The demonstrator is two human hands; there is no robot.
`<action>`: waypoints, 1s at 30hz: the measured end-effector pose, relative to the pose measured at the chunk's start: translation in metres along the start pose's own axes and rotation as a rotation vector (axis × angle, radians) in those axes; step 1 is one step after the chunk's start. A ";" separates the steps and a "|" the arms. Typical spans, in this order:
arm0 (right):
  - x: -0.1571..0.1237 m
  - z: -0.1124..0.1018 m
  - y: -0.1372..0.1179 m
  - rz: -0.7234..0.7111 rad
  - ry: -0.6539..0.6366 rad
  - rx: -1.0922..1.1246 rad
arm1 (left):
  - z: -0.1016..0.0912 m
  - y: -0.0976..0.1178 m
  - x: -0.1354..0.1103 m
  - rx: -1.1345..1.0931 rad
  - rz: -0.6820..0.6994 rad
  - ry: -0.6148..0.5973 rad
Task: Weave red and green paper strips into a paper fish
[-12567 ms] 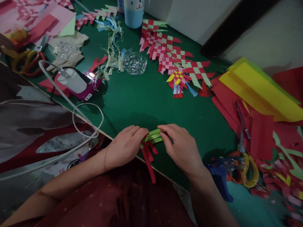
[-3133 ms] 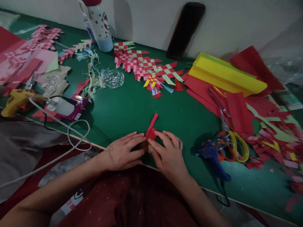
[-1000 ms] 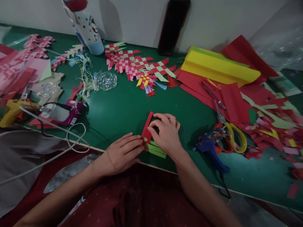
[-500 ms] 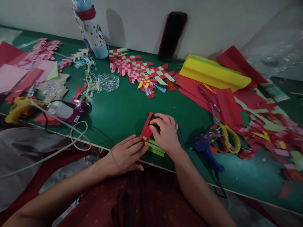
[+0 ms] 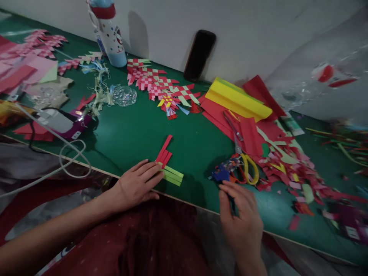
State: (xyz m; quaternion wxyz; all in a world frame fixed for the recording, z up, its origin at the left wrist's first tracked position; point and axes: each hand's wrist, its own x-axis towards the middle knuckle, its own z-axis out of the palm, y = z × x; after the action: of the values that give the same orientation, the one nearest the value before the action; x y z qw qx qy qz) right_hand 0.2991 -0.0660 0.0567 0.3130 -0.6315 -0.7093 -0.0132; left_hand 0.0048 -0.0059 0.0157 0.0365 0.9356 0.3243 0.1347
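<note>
Near the front edge of the desk (image 5: 126,134), the person's left hand (image 5: 136,184), fingers extended and thumb apart, alone now pins the red strips (image 5: 165,156) and green strips (image 5: 173,177). Farther right, the right hand (image 5: 242,216) has left them and reached the blue glue gun (image 5: 220,174) beside the scissors (image 5: 254,171); whether that hand's grip has closed cannot be told.

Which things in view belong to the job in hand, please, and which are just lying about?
Likely the job's: red strips, green strips, both at the left hand; blue glue gun, at the right hand.
Likely incidental: phone, bottle, scraps.
</note>
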 end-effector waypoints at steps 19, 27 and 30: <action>0.004 0.012 0.051 0.338 -0.194 -0.150 | -0.007 -0.019 0.010 -0.150 0.092 -0.027; 0.018 -0.010 0.035 0.497 -0.005 -0.212 | -0.009 -0.029 0.019 -0.219 0.115 -0.045; 0.019 -0.017 0.029 0.529 0.118 -0.242 | -0.008 -0.028 0.021 -0.216 0.089 -0.042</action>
State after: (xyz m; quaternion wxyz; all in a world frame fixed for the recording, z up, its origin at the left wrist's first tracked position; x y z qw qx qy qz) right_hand 0.3324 -0.0501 0.0678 0.2689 -0.8252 -0.4939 -0.0522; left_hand 0.0020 0.0287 0.0237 0.1377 0.9423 0.2654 0.1507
